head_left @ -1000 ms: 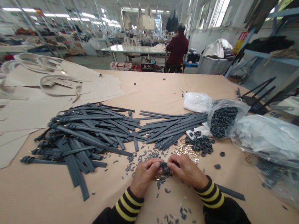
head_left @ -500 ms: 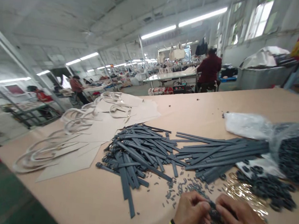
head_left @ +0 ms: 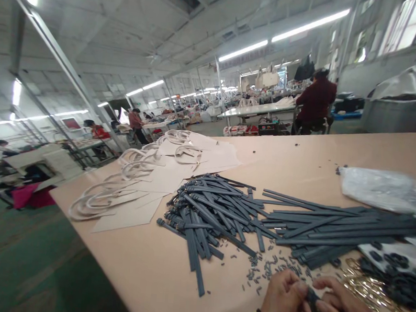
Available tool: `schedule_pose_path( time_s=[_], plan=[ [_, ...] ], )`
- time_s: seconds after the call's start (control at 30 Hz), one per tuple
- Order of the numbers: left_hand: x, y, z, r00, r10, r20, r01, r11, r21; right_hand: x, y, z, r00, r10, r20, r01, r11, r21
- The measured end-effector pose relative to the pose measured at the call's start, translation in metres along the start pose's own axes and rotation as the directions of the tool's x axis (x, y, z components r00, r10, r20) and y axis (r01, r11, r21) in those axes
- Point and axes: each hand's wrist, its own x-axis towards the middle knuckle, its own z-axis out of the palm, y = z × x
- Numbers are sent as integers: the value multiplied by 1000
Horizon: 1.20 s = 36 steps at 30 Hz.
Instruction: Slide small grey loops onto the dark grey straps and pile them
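My left hand (head_left: 285, 299) and my right hand (head_left: 349, 306) meet at the table's front edge of view. Both pinch a short dark grey strip (head_left: 312, 298), possibly a strap end; its lower part is hidden by fingers. Small dark bits (head_left: 269, 266) lie scattered just beyond my left hand. To the right of my right hand are gold metal buckle parts (head_left: 373, 291) and a heap of black loops (head_left: 405, 282). Ahead sits a pile of dark grey straps (head_left: 210, 214), some with buckles fitted. Longer straps (head_left: 346, 229) lie in a bundle to its right.
Cream fabric panels with handles (head_left: 163, 176) overlap along the table's left side. A clear plastic bag (head_left: 382, 186) rests at the right. Beyond the table (head_left: 286, 162), a person in dark red (head_left: 315, 104) sits at another bench. A grey bin (head_left: 398, 113) stands at back right.
My view has turned left, so everything appears further right. Both hands stay together on the dark strip, which now shows more clearly between the fingers.
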Motion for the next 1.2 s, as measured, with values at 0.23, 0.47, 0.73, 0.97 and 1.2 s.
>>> schedule_pose_path(
  time_s=[0.23, 0.47, 0.73, 0.97, 1.2],
  plan=[
    [-17, 21, 8, 999, -32, 44, 19, 960, 278, -3, -33, -7, 1000, -16, 4, 16, 999, -48],
    [-19, 37, 0, 994, 92, 57, -107, 928, 356, -10, -32, -18, 981, 93, 168, -119, 981, 153],
    [-28, 46, -11, 920, 344, 189, -338, 449, 827, -12, -24, -34, 998, 47, -46, -48, 998, -32],
    [-46, 43, -11, 831, 102, 547, -537, -113, 836, -9, -24, -36, 995, 18, -100, -31, 990, -136],
    [-33, 43, -10, 797, 57, 601, -565, -278, 777, -6, -19, -25, 998, -22, -54, 13, 986, -169]
  ],
)
